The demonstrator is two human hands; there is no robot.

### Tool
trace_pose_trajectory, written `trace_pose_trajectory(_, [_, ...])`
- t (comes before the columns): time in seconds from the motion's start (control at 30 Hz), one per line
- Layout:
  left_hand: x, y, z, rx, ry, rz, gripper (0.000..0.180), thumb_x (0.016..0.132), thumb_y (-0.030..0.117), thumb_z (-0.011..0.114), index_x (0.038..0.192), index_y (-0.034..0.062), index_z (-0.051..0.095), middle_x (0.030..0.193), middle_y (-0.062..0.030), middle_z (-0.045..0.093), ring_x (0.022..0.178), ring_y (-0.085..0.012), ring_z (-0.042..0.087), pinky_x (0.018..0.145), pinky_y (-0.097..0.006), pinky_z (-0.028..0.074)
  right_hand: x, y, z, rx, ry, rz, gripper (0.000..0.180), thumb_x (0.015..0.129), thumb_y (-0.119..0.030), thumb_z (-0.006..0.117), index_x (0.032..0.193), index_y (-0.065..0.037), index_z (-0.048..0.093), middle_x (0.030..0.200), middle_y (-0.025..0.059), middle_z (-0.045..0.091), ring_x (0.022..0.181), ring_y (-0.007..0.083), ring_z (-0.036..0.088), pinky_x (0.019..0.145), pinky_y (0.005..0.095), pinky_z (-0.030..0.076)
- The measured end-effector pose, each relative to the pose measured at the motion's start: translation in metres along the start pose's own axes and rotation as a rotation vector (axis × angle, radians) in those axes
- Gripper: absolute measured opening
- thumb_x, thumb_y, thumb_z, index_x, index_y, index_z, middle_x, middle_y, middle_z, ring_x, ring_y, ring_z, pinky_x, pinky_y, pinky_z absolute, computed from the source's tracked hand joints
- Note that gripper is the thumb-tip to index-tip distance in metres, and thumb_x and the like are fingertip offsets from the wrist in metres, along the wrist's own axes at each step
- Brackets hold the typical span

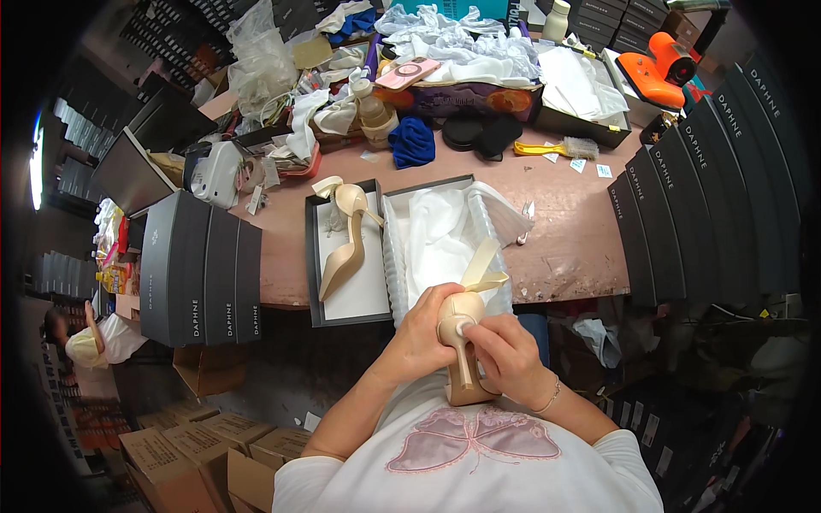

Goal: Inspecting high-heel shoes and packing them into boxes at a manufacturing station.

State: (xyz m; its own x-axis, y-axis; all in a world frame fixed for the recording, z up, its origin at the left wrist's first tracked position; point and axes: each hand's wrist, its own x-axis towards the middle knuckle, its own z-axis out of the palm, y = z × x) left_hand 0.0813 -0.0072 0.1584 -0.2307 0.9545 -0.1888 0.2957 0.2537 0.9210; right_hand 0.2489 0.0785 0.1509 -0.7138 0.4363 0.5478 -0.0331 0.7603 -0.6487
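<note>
A beige high-heeled shoe [466,305] is held close to my chest, its heel side facing me and its ribbon-like strap standing up at the far side. My left hand [419,335] is wrapped round the back of the shoe. Pinched fingers of my right hand [511,352] press a small white piece [463,327] against the heel counter; what it is, I cannot make out. The matching shoe [342,263] lies in a dark box lid [364,309] on the table. Beside it stands an open shoebox [428,186] lined with white tissue paper [436,231].
Stacked dark shoeboxes flank me, one row at the left [201,274] and another at the right [684,205]. Along the back are a blue cloth [412,142], a yellow-handled brush [556,149], a pink phone [409,73] and an orange tool [654,73]. Cardboard cartons [188,445] stand on the floor.
</note>
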Motion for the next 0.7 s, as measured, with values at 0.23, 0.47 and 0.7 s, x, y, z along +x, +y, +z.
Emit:
trace_pose_trajectory(0.23, [-0.001, 0.001, 0.001, -0.016, 0.004, -0.017, 0.075, 0.063, 0.009, 0.082, 0.129, 0.0025, 0.047, 0.123, -0.0191, 0.055, 0.116, -0.0348, 0.057, 0.096, -0.038, 0.047, 0.001, -0.002, 0.000, 0.002, -0.018, 0.001, 0.036, 0.074, 0.006, 0.069, 0.110, 0.000, 0.065, 0.093, 0.0107, 0.059, 0.078, 0.0276, 0.059, 0.068, 0.0358, 0.050])
trace_pose_trajectory(0.47, [0.000, 0.000, 0.000, -0.007, 0.005, -0.016, 0.075, 0.063, 0.009, 0.083, 0.129, 0.0028, 0.047, 0.124, -0.0186, 0.055, 0.115, -0.0352, 0.057, 0.096, -0.038, 0.047, 0.004, -0.005, 0.001, 0.020, -0.026, 0.004, 0.035, 0.074, 0.006, 0.069, 0.109, 0.000, 0.065, 0.094, 0.0110, 0.059, 0.078, 0.0276, 0.059, 0.069, 0.0358, 0.050])
trace_pose_trajectory(0.7, [-0.001, 0.000, -0.001, -0.029, 0.009, -0.016, 0.074, 0.063, 0.007, 0.080, 0.129, 0.0025, 0.047, 0.123, -0.0187, 0.055, 0.115, -0.0350, 0.057, 0.096, -0.038, 0.047, 0.002, -0.007, 0.002, 0.033, -0.043, 0.004, 0.036, 0.074, 0.007, 0.069, 0.109, 0.000, 0.065, 0.093, 0.0112, 0.059, 0.078, 0.0280, 0.059, 0.069, 0.0361, 0.051])
